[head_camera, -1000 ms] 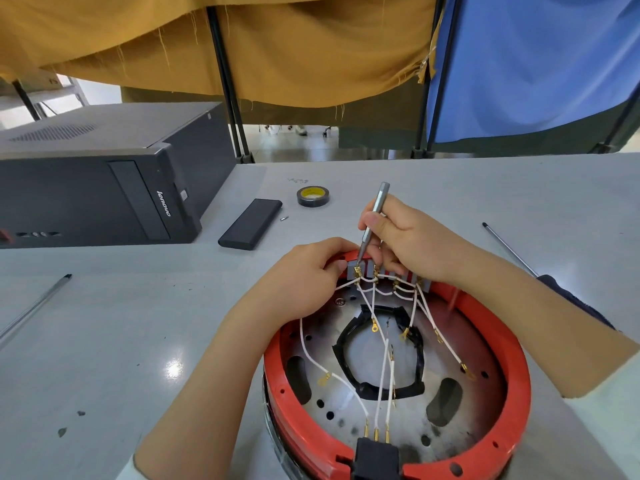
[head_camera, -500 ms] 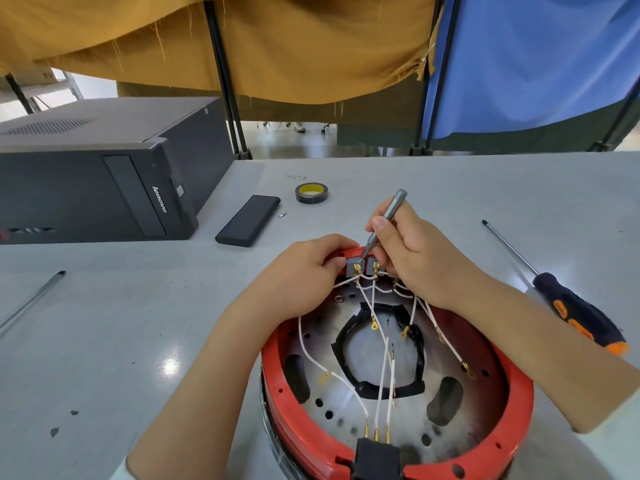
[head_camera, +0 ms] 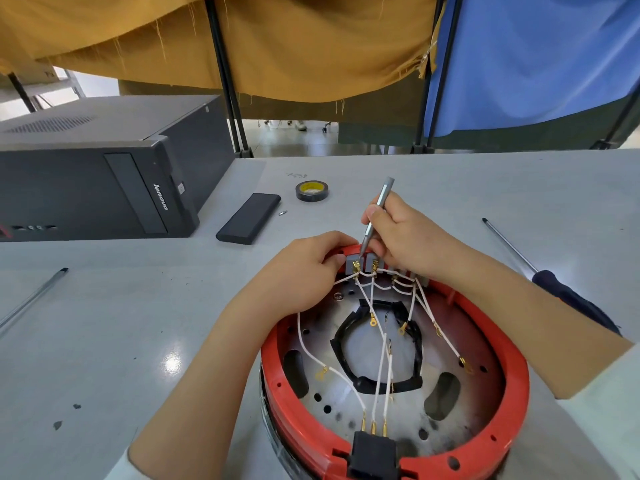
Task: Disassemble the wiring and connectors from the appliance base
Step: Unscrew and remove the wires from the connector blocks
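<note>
My right hand (head_camera: 408, 237) pinches a slim silver screwdriver (head_camera: 375, 216) like a pen, its tip down on the leftmost brass terminal of the grey terminal block (head_camera: 363, 265) at the far rim of the appliance base (head_camera: 485, 327). My left hand (head_camera: 304, 271) curls round the block's left end and the red rim, bracing it. The base sits on the surface (head_camera: 138, 323) right in front of me, its white wires (head_camera: 381, 358) fanning from the block across the metal plate to a black plug connector (head_camera: 372, 452) at the near rim (several ring lugs already lie loose). I judge I am loosening the first terminal screw; next the tip must stay seated while I turn, then the wire can be drawn free. A larger screwdriver (head_camera: 554, 282) lies to my right, a tape roll (head_camera: 311, 190) beyond.
</note>
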{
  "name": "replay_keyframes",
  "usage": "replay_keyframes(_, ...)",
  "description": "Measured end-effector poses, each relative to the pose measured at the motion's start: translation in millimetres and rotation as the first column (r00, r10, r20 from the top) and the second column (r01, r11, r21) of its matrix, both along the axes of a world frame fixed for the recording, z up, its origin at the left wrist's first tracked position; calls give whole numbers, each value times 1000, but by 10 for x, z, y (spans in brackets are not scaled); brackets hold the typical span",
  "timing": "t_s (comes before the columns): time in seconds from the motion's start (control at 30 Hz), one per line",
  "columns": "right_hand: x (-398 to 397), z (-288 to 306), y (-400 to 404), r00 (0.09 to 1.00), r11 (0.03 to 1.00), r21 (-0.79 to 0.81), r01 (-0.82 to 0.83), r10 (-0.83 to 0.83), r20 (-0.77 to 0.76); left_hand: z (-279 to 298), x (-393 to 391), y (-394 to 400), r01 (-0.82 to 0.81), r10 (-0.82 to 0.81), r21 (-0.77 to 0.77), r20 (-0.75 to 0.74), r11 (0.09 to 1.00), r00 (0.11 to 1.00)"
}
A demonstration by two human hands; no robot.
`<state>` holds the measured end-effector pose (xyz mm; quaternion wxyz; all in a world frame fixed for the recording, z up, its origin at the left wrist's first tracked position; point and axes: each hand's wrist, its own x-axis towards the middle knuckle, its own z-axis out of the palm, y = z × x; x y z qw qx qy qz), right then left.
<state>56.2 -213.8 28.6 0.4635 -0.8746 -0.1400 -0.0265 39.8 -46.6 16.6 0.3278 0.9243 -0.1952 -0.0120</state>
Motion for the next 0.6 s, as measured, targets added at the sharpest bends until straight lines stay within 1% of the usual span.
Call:
replay_keyframes(0.03,-6,-9,4,1000,1000,6,7,-7,9,1,-3,1,0,0,-1,0,1000,1000)
replay_keyframes(0.1,-62,-45,-5,995,999,47,-2,-2,96,2,-8,7,2,-2,-11,-2,1000,1000)
replay_keyframes(0.2,-180,-77,-50,972,973,211,-90,39,233,2,-10,18,3,-3,-16,-1,1000,1000)
replay_keyframes(0.23,-204,-79,-62,962,968,222,-115,53,267,3,-10,21,3,-3,-16,1,1000,1000)
replay_keyframes(0.27,-217,-74,-63,954,973,188,-130,71,291,5,-9,22,6,-6,-19,2,1000,1000)
replay_keyframes(0.37,-233,-73,-40,941,991,-38,-130,135,311,8,-18,18,14,-14,-41,-2,999,1000)
replay_keyframes(0.4,-235,-80,-36,939,989,-87,-120,142,312,7,-18,15,16,-16,-44,-3,999,1000)
replay_keyframes(0.6,-241,-84,-38,923,971,-235,-50,136,361,-6,-3,17,7,-7,-57,-6,998,1000)
